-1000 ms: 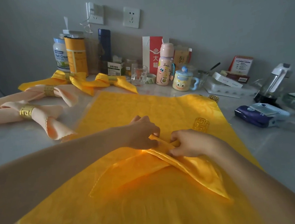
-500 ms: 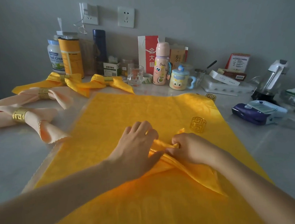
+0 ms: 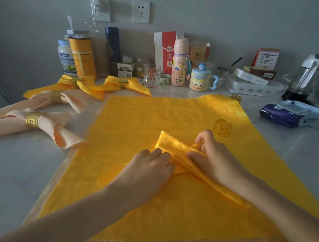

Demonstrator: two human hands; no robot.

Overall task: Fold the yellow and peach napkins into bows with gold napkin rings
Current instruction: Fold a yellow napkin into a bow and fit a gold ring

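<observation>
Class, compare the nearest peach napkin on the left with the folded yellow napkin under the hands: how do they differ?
The peach napkin is cinched into a bow by a gold ring; the yellow napkin has no ring yet. The peach napkin lies untouched; the left hand presses the yellow napkin and the right hand pinches it. Both are folded cloth.

white jar (image 3: 66,60): "Full Crea…" | pink bottle (image 3: 181,65): "Smile" | red paper bag (image 3: 165,51): "金大福"
</observation>
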